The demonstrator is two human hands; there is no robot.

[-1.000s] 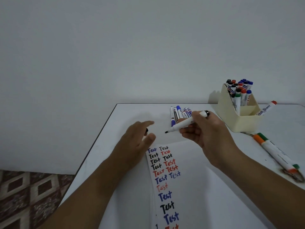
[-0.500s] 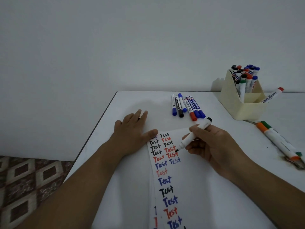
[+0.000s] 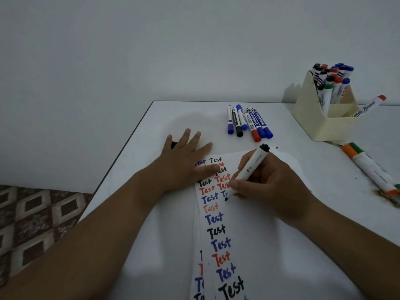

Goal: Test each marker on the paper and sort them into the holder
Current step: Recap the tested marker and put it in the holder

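My right hand (image 3: pixel 270 182) grips an uncapped black marker (image 3: pixel 249 169) like a pen, its tip touching the white paper (image 3: pixel 249 224) beside a column of "Test" words in black, red and blue. My left hand (image 3: pixel 186 161) lies flat with fingers spread on the paper's upper left corner; a small black thing, likely the cap (image 3: pixel 173 145), peeks out under it. Several capped markers (image 3: pixel 249 122) lie in a row on the table beyond the paper. The cream holder (image 3: pixel 320 122) at the back right contains several markers standing upright.
A red-capped marker (image 3: pixel 368 107) lies behind the holder. Orange and green fat markers (image 3: pixel 372 167) lie at the right edge next to a dark stain. The white table's left edge (image 3: pixel 121 156) drops to a patterned floor. A plain wall stands behind.
My right hand brought the marker down from above the table to the paper, tip now touching it. My left hand went flat onto the paper's corner. The view tilted downward.
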